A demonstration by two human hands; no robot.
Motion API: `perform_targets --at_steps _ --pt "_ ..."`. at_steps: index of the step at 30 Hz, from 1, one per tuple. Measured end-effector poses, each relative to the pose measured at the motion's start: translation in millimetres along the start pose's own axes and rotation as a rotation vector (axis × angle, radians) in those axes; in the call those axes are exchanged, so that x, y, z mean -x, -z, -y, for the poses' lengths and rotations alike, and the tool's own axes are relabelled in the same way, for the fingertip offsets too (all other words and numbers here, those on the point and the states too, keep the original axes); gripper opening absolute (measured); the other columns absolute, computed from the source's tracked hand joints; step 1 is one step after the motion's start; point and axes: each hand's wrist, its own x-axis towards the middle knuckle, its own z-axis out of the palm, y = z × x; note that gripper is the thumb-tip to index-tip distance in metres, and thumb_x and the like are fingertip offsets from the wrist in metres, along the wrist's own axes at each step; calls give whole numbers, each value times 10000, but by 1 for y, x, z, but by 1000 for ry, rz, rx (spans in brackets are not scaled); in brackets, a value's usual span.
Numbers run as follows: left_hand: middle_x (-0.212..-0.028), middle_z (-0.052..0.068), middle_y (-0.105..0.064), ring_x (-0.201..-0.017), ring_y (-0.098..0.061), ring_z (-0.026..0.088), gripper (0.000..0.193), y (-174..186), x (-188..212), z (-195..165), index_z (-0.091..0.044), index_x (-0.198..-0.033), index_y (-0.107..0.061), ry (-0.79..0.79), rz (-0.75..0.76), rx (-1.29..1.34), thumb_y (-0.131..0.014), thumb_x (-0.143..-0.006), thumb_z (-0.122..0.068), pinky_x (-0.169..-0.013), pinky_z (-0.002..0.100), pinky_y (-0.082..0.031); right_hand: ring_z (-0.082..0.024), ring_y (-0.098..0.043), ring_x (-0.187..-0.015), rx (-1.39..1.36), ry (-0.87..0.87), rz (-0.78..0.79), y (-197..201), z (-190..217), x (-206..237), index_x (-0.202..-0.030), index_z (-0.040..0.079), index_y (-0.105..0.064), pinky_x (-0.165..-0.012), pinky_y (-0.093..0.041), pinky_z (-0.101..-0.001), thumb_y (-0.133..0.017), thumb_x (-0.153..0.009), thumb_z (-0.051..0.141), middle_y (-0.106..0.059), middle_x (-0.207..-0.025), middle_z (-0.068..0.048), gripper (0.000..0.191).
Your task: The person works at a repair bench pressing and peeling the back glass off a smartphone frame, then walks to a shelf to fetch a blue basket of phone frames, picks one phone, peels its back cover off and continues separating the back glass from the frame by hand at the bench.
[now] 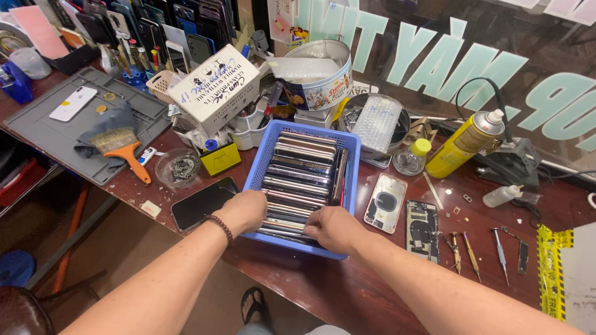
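Head view: phones (300, 180) under both hands' (245, 209) grip.

Both hands, left (245, 211) and right (332, 228), fingering stacked phones (298, 180) in blue basket (351, 186), cluttered workbench (347, 291)

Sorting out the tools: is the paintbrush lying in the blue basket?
No, the paintbrush lies on the grey mat left of the blue basket, which holds stacked phones.

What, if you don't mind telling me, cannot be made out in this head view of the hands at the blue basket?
- Fingertips of the left hand and right hand: curled into the blue basket, hidden among the stacked phones.
- Basket floor: covered by the phones.
- Whether either hand grips a phone: cannot tell.
- Yellow tape strip: too small to make out.
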Motion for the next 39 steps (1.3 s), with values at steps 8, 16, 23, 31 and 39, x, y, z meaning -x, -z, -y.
perform_targets --at_steps 8,16,23,31,39 --pt "-878 116 -787 -823 -729 220 175 38 2 21 -71 -902 -784 -146 -62 306 -840 -773 -175 -760 355 -570 -161 -676 -772 -281 -23 43 14 -15 -20 -907 37 -705 -713 -543 -313 -791 -839 171 -736 -829 -57 173" --pt "-966 54 -780 -898 -693 142 194 30 -15 31 -41 -1044 -781 -65 -104 856 -757 -861 -97 -822 301 -552 -81 -671 -776 -776 -247 113 12 -41 -37 -1029 83 -686 -676 -572 -266 -733 -889 133 -724 -911 -11 156" --pt "-999 61 -788 -909 -703 134 335 16 -5 33 -43 -1127 -774 -77 -18 709 -771 -794 -9 -835 289 -555 -131 -656 -788 -671 -228 114 11 -35 -36 -1002 5 -762 -702 -542 -299 -751 -893 121 -732 -898 -59 160" --pt "-1211 100 -703 -1088 -698 235 561 33 1 15 -39 -1438 -535 96 -8 1324 -546 -882 39 -913 388 -597 -222 -689 -939 -1259 -254 -339 46 -13 -23 -1149 -8 -641 -843 -592 -395 -593 -998 202 -702 -1048 -114 263" --pt "-1223 130 -691 -1100 -682 271 318 68 11 -41 -26 -1300 -611 -473 179 1986 -601 -994 -113 -931 459 -570 -239 -694 -1111 -1716 -143 -322 93 31 10 -1260 -25 -566 -973 -579 -418 -528 -992 173 -659 -1265 -148 335"
